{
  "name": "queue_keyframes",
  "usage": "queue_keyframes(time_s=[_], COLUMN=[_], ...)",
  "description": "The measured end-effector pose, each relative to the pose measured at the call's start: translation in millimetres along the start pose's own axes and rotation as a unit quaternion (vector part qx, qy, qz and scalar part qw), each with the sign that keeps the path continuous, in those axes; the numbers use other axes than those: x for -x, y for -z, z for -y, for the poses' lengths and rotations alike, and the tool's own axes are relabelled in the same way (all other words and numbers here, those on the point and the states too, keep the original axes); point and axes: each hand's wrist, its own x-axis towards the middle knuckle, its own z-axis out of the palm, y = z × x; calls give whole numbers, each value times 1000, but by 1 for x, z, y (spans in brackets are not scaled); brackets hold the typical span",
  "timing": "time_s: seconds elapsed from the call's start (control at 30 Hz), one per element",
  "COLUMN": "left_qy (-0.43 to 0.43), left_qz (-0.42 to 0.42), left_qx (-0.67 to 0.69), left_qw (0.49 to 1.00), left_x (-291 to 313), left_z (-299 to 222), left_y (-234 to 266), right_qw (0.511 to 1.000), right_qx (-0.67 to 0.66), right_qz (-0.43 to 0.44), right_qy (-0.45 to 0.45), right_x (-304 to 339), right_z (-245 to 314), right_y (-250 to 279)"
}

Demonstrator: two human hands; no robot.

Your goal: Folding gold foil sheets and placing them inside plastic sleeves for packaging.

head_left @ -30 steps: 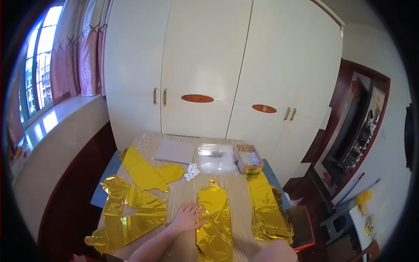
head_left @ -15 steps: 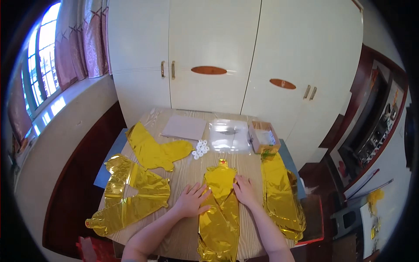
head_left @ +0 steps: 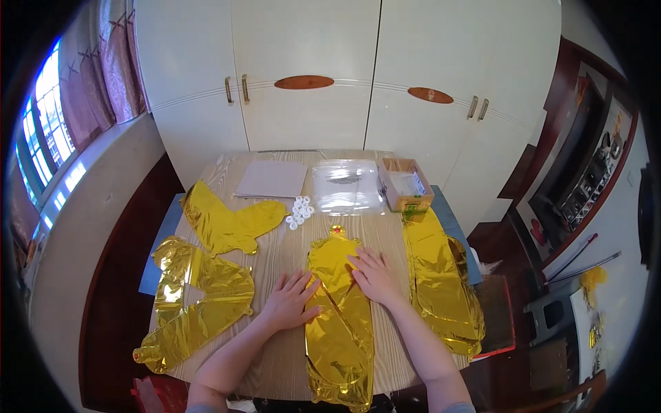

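Observation:
A flat gold foil balloon (head_left: 339, 358) lies lengthwise in front of me, its narrow neck with a small red spot at the far end and a diagonal crease across its middle. My left hand (head_left: 290, 304) rests on its left edge, fingers spread and palm down. On its upper right side lies my right hand (head_left: 375, 277), fingers stretched out flat. Neither hand grips anything. To the left are two more flat gold foil balloons, a bent one (head_left: 231, 224) at the back and one with a gap in its middle (head_left: 213, 316) nearer me. Further gold foil (head_left: 437, 275) lies to the right.
Behind the balloons are several small white rings (head_left: 301, 212), a pale flat sheet (head_left: 272, 179), a clear plastic bag (head_left: 348, 196) and an open cardboard box (head_left: 407, 201). White cupboard doors (head_left: 303, 124) rise behind the wooden table (head_left: 275, 361). A grey stool (head_left: 554, 313) stands at right.
The view has shifted, showing more of the balloon's near end. My right hand has come further onto the balloon, its fingers now over the foil. The left hand stays at the left edge.

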Motion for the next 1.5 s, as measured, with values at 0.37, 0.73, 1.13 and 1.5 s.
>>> queue_keyframes(time_s=[0.37,0.73,1.13,1.5], left_qy=[-7,-2,-3,29], left_qz=[-38,-43,-12,-1], left_qx=[25,27,18,28], left_qw=[999,999,1000,999], left_x=[2,2,1,-5], left_z=[-2,0,9,13], left_y=[2,0,-5,0], right_qw=[995,928,924,927], right_qx=[-59,-114,-85,-133], right_qz=[-25,137,143,131], right_qy=[72,326,344,326], right_x=[8,98,98,101], right_z=[3,56,56,54], right_y=[-4,17,16,12])
